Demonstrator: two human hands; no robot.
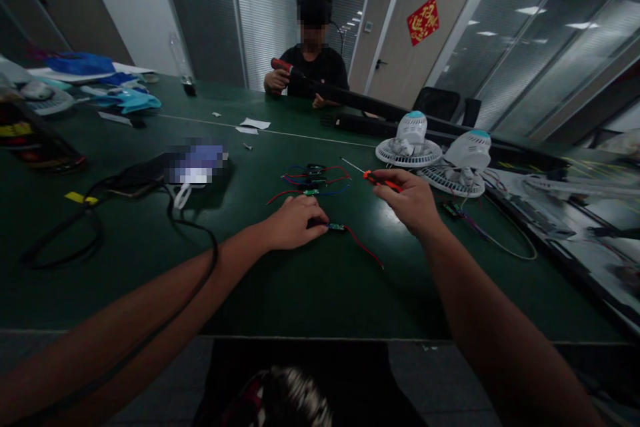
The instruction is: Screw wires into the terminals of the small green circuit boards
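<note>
Between the fingers of my left hand (297,223) is one end of a small green circuit board (336,227); a red wire (364,249) trails from it to the right on the green table. My right hand (407,200) is closed around the red and black handle of a screwdriver (383,180), its thin shaft pointing up and left. Just beyond my left fingers lies another small circuit board (311,193) with a red and a blue wire. Behind that, more small boards (314,177) with red and blue wires lie close together.
White fan heads (410,147) stand at the right beside long dark rails and metal parts (543,210). To the left lie a black cable (100,233), a phone-like device (145,177) and a dark bottle (35,133). Across the table, a person (313,70) holds a red power tool (283,65).
</note>
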